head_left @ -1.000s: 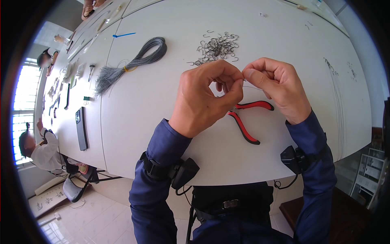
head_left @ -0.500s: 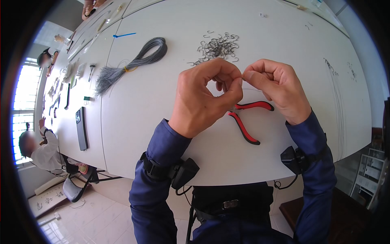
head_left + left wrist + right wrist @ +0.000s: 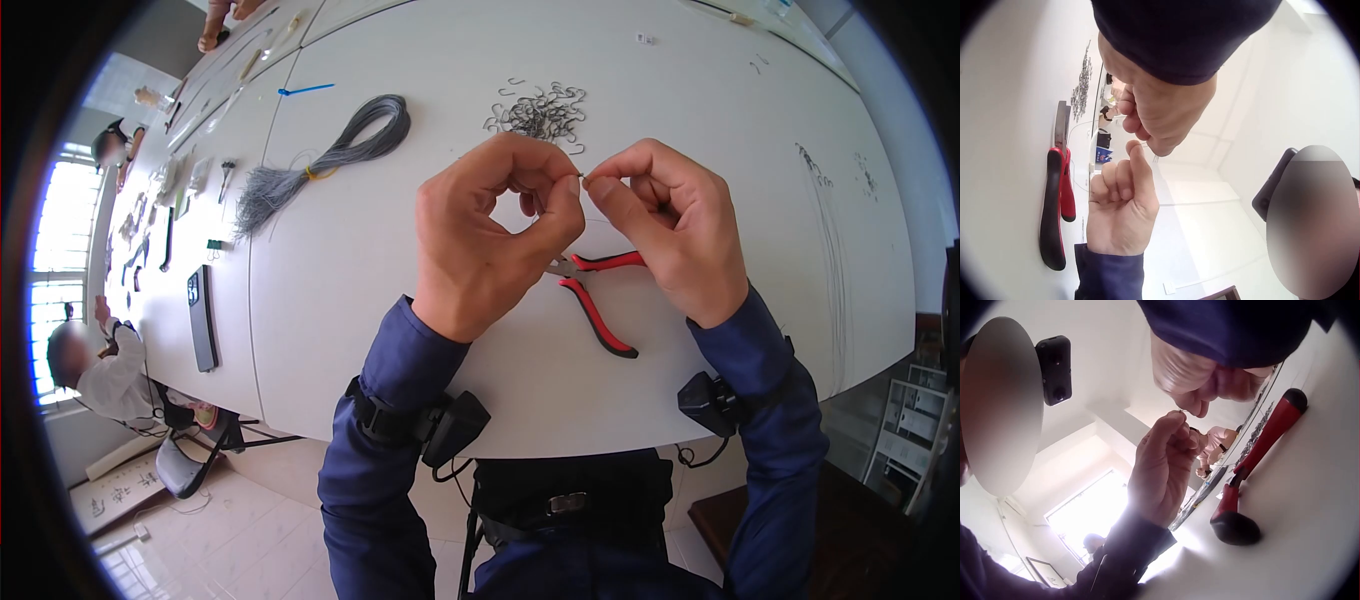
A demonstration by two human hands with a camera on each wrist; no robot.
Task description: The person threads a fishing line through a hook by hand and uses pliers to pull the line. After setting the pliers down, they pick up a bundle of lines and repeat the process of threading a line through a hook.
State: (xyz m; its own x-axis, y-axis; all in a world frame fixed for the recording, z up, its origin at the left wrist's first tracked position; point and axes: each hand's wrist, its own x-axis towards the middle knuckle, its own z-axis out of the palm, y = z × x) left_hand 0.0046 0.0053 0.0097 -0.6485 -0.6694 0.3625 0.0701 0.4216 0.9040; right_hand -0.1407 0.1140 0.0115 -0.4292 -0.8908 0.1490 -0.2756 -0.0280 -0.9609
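Observation:
My left hand (image 3: 490, 225) pinches thumb against forefinger over the table, close above the pliers. Facing it, my right hand (image 3: 670, 225) pinches likewise, the fingertips of both hands nearly meeting. A tiny dark bit of thin wire (image 3: 582, 177) shows between them; the rest of it is mostly covered by the fingers, and I cannot tell whether a hook is on it. Pliers with red and black handles (image 3: 600, 318) lie below the hands, their jaws partly behind my left hand. Just beyond the fingers is a pile of small dark metal hooks (image 3: 545, 112).
A bundle of grey wire (image 3: 375, 130), tied with a yellow band, lies left of the hooks. Further left are a blue cable tie (image 3: 306, 89), a black phone (image 3: 202, 318) and a binder clip (image 3: 214, 245). Long thin wires (image 3: 832, 260) stretch along the table's right side.
Both hands have shifted slightly left and away from me, still pinching. My right forearm has swung left, and the right hand now covers the end of one plier handle.

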